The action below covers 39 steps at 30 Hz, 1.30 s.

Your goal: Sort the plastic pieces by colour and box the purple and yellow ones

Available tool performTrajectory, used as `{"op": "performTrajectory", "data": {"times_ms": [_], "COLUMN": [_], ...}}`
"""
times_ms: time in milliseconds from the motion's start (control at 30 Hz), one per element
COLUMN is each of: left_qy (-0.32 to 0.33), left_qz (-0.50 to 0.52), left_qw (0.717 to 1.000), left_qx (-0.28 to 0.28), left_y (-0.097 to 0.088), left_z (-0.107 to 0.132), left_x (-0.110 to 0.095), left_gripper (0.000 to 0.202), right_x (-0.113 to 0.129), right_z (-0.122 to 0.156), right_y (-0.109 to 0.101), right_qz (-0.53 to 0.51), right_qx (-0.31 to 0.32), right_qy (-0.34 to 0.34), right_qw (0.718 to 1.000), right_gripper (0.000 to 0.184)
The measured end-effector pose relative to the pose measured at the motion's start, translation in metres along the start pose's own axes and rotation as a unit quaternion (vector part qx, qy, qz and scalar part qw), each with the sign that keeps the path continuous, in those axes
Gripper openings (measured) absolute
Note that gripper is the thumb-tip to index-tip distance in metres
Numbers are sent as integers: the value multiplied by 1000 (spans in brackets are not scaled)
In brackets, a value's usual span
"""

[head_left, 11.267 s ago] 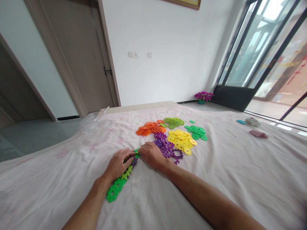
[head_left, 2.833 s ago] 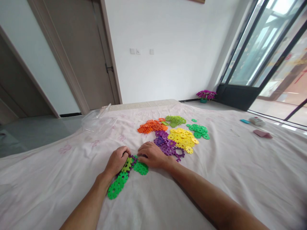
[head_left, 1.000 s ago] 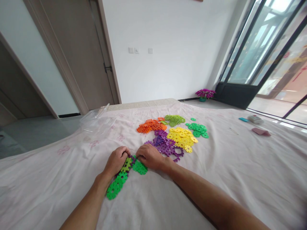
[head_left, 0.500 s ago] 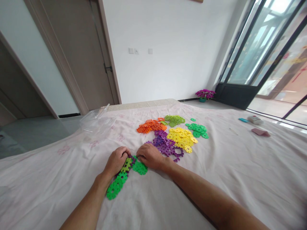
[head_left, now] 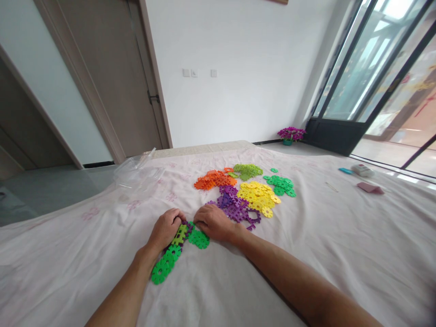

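Note:
A chain of joined plastic pieces lies on the cloth: green notched discs (head_left: 165,267) at the near end, then a lime-green piece (head_left: 180,235) and purple pieces (head_left: 188,227). My left hand (head_left: 168,229) is closed over the upper left side of this chain, fingers curled at its purple part. Green discs (head_left: 199,239) branch off toward the right. At their top, my right hand (head_left: 211,220) has its fingers bent and pressed together on a green disc, largely covering the contact. Close beyond my right hand is a pile of purple pieces (head_left: 235,210).
Further piles are orange (head_left: 214,179), lime green (head_left: 248,170), yellow (head_left: 257,196) and green (head_left: 282,185). A clear plastic bag (head_left: 136,172) lies at the left edge of the cloth (head_left: 340,254). At far right are a white object (head_left: 363,170) and a folded pink cloth (head_left: 370,188).

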<state>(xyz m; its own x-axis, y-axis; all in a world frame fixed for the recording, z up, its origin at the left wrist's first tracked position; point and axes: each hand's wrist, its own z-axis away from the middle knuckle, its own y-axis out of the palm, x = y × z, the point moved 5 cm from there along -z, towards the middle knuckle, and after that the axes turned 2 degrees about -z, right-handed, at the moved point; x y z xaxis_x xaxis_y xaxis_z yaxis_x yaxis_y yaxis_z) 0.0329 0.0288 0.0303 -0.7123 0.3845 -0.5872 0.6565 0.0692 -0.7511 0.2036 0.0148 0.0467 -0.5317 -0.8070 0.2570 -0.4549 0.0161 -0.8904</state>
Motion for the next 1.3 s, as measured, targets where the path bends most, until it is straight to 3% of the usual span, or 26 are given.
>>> {"op": "performTrajectory", "data": {"times_ms": [767, 1033, 1300], "left_qy": [17, 26, 45], "left_qz": [3, 19, -3], "left_qw": [1000, 999, 999], "left_qx": [15, -25, -16], "left_y": [4, 1, 0], "left_z": [-1, 1, 1], "left_x": [4, 2, -2], "left_gripper": [21, 17, 13], "right_x": [0, -1, -1], "right_z": [2, 2, 2], "right_y": [1, 1, 1], "right_qz": [5, 15, 11], "right_qx": [-5, -4, -6], "right_qy": [1, 3, 1], "right_qw": [1000, 1000, 1000], "right_gripper": [13, 12, 12]}}
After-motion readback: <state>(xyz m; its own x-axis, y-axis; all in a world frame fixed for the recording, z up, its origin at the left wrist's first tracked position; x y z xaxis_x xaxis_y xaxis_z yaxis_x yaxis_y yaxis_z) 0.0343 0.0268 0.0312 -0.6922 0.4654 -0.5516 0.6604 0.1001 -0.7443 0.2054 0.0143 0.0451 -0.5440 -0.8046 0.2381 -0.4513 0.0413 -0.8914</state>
